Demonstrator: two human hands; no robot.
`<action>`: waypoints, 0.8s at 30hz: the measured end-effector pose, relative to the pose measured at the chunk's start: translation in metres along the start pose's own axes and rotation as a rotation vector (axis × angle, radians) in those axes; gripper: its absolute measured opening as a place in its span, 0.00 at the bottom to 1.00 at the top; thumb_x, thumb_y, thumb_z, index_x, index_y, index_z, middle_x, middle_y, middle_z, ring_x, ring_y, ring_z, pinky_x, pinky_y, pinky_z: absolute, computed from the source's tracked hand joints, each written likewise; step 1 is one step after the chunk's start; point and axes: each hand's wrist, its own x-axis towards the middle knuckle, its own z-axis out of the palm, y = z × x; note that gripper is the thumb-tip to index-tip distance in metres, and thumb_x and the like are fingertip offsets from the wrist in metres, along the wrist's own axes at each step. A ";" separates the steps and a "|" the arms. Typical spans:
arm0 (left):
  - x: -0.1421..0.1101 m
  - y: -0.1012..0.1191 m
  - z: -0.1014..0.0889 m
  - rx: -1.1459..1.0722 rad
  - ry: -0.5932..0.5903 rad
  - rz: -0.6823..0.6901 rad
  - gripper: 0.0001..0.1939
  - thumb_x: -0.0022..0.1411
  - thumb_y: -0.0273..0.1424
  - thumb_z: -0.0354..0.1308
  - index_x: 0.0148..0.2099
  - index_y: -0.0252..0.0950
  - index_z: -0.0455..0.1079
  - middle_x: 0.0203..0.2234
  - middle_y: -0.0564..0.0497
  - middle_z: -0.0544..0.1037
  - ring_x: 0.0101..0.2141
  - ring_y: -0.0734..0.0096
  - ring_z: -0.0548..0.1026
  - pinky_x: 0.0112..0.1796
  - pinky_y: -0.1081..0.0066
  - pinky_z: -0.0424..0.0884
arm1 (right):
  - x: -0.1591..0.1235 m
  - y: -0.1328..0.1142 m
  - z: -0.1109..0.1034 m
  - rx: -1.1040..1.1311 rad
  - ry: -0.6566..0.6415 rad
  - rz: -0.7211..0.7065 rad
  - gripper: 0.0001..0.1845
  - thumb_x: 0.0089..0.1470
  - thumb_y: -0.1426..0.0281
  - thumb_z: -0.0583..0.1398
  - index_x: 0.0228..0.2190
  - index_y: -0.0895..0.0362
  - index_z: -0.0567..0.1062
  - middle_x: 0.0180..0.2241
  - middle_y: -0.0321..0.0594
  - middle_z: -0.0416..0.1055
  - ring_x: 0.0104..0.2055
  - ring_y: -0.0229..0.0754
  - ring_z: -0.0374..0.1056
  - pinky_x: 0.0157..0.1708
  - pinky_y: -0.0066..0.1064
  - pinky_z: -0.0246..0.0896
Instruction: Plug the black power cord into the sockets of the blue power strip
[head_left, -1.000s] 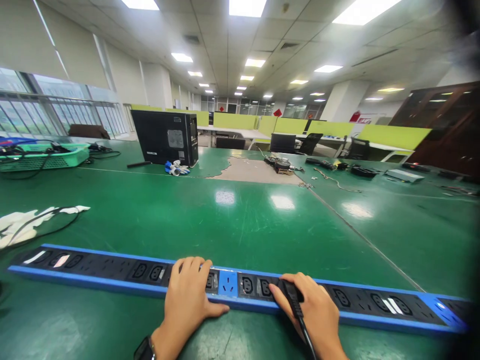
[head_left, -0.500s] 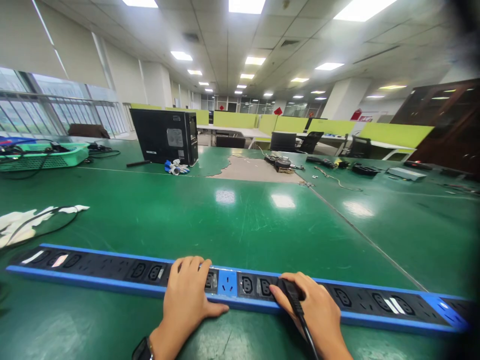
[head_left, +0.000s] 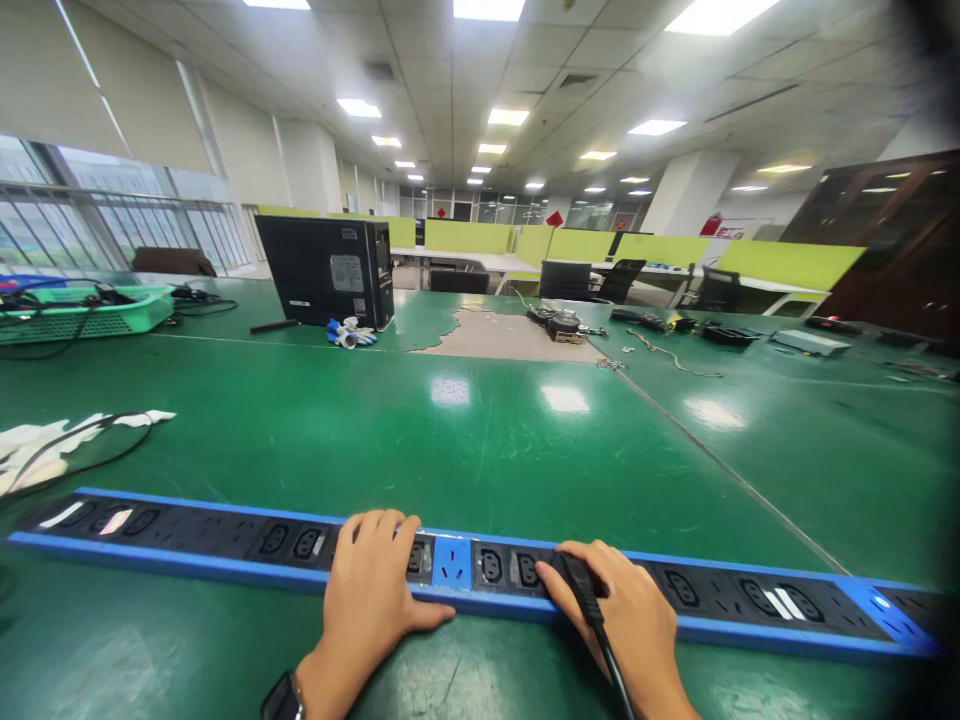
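Observation:
A long blue and black power strip (head_left: 451, 565) lies across the near part of the green table, with rows of sockets facing up. My left hand (head_left: 373, 575) is wrapped over the strip left of its blue socket, fingers over the far edge and thumb along the near side. Right of that socket, my right hand (head_left: 619, 610) grips a black power plug (head_left: 579, 580) between thumb and fingers, against the strip's top. The plug's cord (head_left: 613, 660) runs down towards me. Whether the plug sits in a socket is hidden by the hand.
The green table (head_left: 360, 430) carries a black computer case (head_left: 326, 270), blue-white gloves (head_left: 351, 333), a green basket (head_left: 127, 312) with cables, and a white cloth (head_left: 37, 450) with a black cord at left. Loose electronic parts (head_left: 562, 325) lie at the back right.
Both hands keep their holds on the strip and the plug. The whole view has shifted very slightly; nothing else has visibly moved.

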 end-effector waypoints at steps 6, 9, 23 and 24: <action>0.000 -0.001 0.001 0.005 0.004 0.004 0.42 0.33 0.54 0.70 0.49 0.36 0.71 0.42 0.45 0.75 0.45 0.52 0.69 0.51 0.53 0.58 | -0.001 0.005 -0.001 0.048 0.073 -0.176 0.18 0.53 0.52 0.60 0.37 0.53 0.76 0.29 0.36 0.74 0.30 0.40 0.70 0.32 0.31 0.61; 0.000 -0.001 0.001 0.002 0.016 0.011 0.41 0.33 0.54 0.69 0.48 0.36 0.71 0.41 0.45 0.75 0.45 0.51 0.69 0.51 0.52 0.58 | -0.001 0.009 -0.005 0.078 0.088 -0.239 0.18 0.53 0.54 0.61 0.40 0.53 0.75 0.30 0.37 0.74 0.30 0.39 0.69 0.32 0.30 0.62; -0.002 -0.003 0.003 -0.003 0.039 0.032 0.40 0.35 0.55 0.68 0.48 0.37 0.71 0.42 0.45 0.75 0.44 0.53 0.69 0.50 0.52 0.59 | -0.002 0.008 -0.012 0.180 0.019 -0.125 0.19 0.50 0.54 0.63 0.38 0.53 0.78 0.26 0.38 0.74 0.24 0.38 0.66 0.27 0.30 0.65; -0.002 -0.003 0.003 -0.007 0.040 0.035 0.40 0.35 0.54 0.68 0.48 0.37 0.71 0.42 0.45 0.75 0.44 0.53 0.69 0.51 0.52 0.58 | -0.001 0.009 -0.017 0.223 -0.044 -0.108 0.19 0.49 0.54 0.63 0.39 0.52 0.78 0.24 0.37 0.73 0.23 0.38 0.66 0.26 0.30 0.65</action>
